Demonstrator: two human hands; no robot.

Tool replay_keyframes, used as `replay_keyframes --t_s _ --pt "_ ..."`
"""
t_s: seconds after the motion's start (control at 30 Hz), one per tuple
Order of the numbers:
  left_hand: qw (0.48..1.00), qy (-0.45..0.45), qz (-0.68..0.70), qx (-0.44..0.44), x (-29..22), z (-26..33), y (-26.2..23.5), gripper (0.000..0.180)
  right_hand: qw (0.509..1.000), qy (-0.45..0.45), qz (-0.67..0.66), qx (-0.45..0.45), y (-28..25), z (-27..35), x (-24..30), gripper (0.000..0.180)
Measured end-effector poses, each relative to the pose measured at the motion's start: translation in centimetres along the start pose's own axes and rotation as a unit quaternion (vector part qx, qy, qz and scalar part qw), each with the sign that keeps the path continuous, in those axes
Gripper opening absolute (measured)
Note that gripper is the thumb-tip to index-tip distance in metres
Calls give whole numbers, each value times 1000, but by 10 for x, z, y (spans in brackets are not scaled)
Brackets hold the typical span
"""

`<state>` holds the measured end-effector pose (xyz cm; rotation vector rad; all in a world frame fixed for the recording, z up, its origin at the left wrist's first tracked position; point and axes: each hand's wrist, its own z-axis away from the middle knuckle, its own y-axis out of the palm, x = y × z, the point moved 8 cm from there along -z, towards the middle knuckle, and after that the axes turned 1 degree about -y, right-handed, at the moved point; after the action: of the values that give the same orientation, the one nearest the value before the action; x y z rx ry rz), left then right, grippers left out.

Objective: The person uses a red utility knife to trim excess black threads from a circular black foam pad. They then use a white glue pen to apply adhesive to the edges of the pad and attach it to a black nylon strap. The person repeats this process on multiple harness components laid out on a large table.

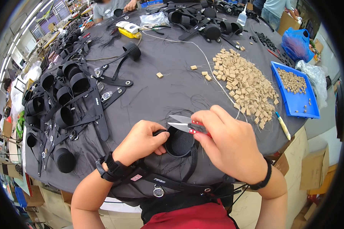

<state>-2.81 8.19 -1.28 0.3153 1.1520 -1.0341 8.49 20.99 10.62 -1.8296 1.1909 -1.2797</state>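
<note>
A black round cup point(179, 143) on a strap sits at the bench's point(172, 87) six o'clock edge, pinched by the left hand point(141, 143). The right hand point(227, 143) grips red-handled snips point(187, 125), blades apart at the cup's twelve o'clock. Tan blocks point(244, 82) lie toward two o'clock.

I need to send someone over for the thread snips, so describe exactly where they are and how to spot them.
Start at the dark cloth-covered table and go to its near edge, where two hands work over a round black cup. The thread snips are pinched in the right hand, blades pointing left. They are the only tool there with silver blades and a red handle.
</note>
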Motion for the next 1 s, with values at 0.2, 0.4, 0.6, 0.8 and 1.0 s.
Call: replay_keyframes --t_s 0.2,0.4,0.6,0.8,1.0 --pt "998 44 -6 -32 -6 4 0 23 994 -53 90 39 9 18 49 41" --pt "991 0 131 -2 11 2 2 24 977 -79 196 18 37 34 40 37" --pt "986 11 165 -8 18 -1 5 26 953 -88 288 5 46 31 38 32" --pt "986 4 168 -3 18 -3 6 32 945 -99 311 -16 47 21 45 28" --pt "983 22 184 1 22 -5 7 40 949 -75 304 34 57 11 45 26"
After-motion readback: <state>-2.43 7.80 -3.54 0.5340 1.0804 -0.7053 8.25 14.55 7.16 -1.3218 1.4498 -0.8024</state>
